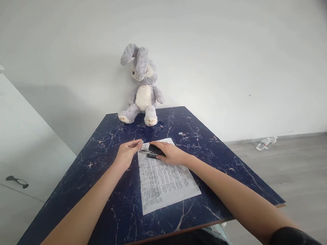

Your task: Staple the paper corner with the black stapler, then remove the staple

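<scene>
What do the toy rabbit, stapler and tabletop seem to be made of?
Toy rabbit: plush fabric, matte, with fluffy grey pile. Stapler: likely smooth black plastic; a silvery strip suggests metal. Tabletop: perhaps marble-look laminate, slightly glossy, pale-veined with a brown edge.

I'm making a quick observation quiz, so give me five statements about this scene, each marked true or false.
1. A plush rabbit sits at the far end of the blue table. True.
2. The right hand holds a black stapler. True.
3. The sheet is blank. False: it is covered with rows of print.
4. The left hand rests on the rabbit. False: it is at the sheet's far left corner.
5. The sheet lies on the table. True.
</scene>
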`<action>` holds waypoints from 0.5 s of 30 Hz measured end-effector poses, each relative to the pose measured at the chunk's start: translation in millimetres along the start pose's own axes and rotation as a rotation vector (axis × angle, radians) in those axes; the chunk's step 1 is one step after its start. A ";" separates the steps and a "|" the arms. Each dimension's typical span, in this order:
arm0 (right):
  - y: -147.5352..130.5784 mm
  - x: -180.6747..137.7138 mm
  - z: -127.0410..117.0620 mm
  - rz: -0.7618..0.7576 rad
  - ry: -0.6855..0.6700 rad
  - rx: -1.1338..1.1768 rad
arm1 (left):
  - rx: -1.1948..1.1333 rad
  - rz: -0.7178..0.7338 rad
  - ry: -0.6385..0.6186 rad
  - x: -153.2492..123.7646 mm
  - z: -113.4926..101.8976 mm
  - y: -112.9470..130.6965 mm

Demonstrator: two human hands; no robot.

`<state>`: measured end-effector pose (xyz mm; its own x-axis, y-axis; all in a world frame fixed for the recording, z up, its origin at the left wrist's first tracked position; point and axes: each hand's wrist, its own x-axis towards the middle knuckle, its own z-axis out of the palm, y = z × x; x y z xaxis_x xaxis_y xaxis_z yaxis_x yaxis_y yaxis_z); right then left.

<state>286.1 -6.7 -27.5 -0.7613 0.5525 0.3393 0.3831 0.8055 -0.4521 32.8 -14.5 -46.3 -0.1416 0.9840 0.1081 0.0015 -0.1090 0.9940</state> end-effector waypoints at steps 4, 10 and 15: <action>-0.3 0.0 -0.2 0.008 0.001 -0.002 | 0.170 0.107 -0.045 -2.6 0.1 7.1; 1.5 0.0 1.1 -0.014 0.012 0.006 | 0.575 0.319 -0.199 -0.5 0.8 8.7; 3.8 -0.2 2.2 -0.018 0.013 0.001 | 0.605 0.314 -0.262 1.8 4.0 -0.2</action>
<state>286.6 -4.3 -31.1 -0.7613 0.5409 0.3575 0.3690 0.8148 -0.4471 36.5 -12.1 -46.3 0.1969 0.9289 0.3137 0.5610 -0.3691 0.7409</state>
